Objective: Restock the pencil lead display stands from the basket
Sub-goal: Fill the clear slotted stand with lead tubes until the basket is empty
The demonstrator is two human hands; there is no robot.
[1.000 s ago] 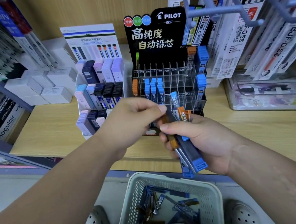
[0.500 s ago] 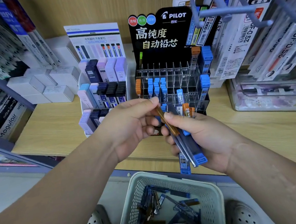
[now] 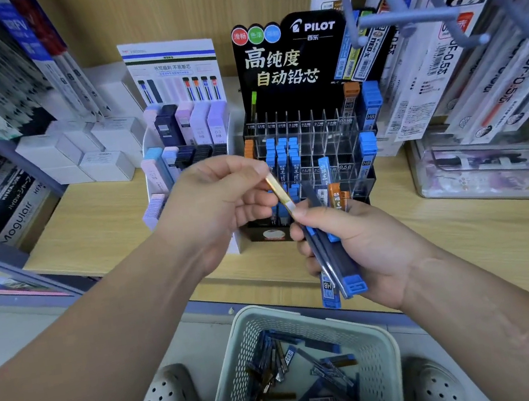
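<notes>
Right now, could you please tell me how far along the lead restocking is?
Partly done: blue-capped cases fill a few left slots of the Pilot stand. In hand: the left hand pinches the top of an amber case beside the bundle gripped by the right hand. Left: most clear slots stand empty, and the basket holds many loose cases.
</notes>
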